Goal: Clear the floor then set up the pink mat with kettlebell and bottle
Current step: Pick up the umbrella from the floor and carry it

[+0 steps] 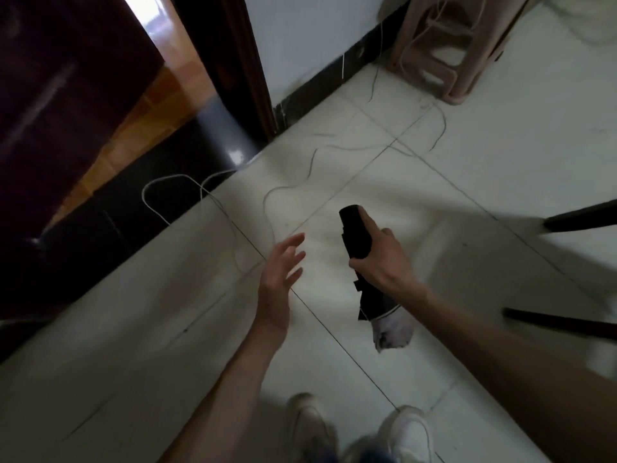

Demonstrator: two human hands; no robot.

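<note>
My right hand is shut on a black folded umbrella, held above the pale tiled floor. The umbrella's dark canopy hangs below the hand and ends in a whitish crumpled part. My left hand is open, fingers spread, a short way left of the umbrella and not touching it. No pink mat, kettlebell or bottle shows in this view.
Thin white cords trail across the tiles toward a dark doorway threshold. A beige plastic stool stands by the wall at top right. Dark furniture legs reach in from the right. My shoes are at the bottom.
</note>
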